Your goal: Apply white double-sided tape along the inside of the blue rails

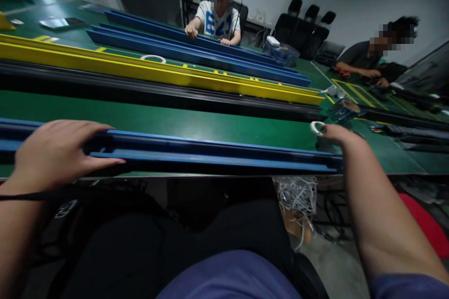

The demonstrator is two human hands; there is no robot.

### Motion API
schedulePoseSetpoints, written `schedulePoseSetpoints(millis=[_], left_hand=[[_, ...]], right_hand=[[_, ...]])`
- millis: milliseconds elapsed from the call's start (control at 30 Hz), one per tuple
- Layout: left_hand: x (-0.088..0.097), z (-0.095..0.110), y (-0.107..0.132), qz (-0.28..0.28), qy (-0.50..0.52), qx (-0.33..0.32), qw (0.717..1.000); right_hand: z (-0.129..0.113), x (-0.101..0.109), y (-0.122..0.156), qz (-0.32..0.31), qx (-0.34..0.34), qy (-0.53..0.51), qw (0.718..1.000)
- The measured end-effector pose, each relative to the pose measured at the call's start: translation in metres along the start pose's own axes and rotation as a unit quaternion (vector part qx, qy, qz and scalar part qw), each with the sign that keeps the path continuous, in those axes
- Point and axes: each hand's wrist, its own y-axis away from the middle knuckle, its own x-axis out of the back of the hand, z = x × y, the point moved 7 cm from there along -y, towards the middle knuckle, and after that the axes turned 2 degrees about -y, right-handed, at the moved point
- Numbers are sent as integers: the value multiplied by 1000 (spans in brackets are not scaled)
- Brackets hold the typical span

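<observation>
Left hand (58, 152): palm down on the blue rail (217, 149), fingers over its far lip and thumb on the near one, a loose clasp.
Right hand (335, 134): fingertips at a white tape ring (316, 126) (whether pinched or only touched cannot be told).
Rail: long, two-channelled, along the near edge of the green table (196, 119).
Beyond: a bare green strip, then a black track (175, 96).
Writing: blue shirt lettering (217, 23) opposite, illegible.

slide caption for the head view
Left hand on a blue rail, right hand at a white tape ring on the green bench.
</observation>
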Motion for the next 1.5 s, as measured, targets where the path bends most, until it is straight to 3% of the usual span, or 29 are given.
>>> schedulePoseSetpoints(millis=[100, 167, 300, 433, 567, 767, 933, 1067, 1167, 1233, 1367, 1500], left_hand=[[1, 9, -7, -2, -58, -65, 996], [3, 9, -10, 3, -58, -60, 997], [-1, 13, -14, -40, -57, -48, 996], [-3, 28, -16, -67, -74, -49, 994], [-6, 61, -18, -77, -86, -70, 991], [-11, 127, -23, -82, -74, -93, 990], [-19, 178, -33, -94, -58, -82, 990], [-27, 224, -39, -86, -59, -99, 990], [-32, 254, -42, -75, -60, -106, 990], [-35, 268, -43, -66, -55, -109, 990], [-35, 276, -44, -62, 8, -126, 990], [-20, 263, -41, -24, 228, -133, 964]], right_hand=[[13, -9, -5, -35, 15, 4, 999], [17, -13, -5, -30, 27, 5, 999], [25, -14, -13, -1, 37, -9, 999], [41, -14, -20, -19, -2, -28, 999], [51, -6, -16, -26, -12, -72, 997], [46, 25, 2, 65, 51, -184, 979], [-8, 17, 34, 77, 146, -262, 951], [-87, 0, 90, 118, 281, -236, 923], [-151, -18, 140, 155, 415, -179, 878], [-183, -34, 163, 158, 465, -169, 855], [-230, -52, 189, 174, 529, -177, 812], [-262, -56, 204, 162, 563, -185, 789]])
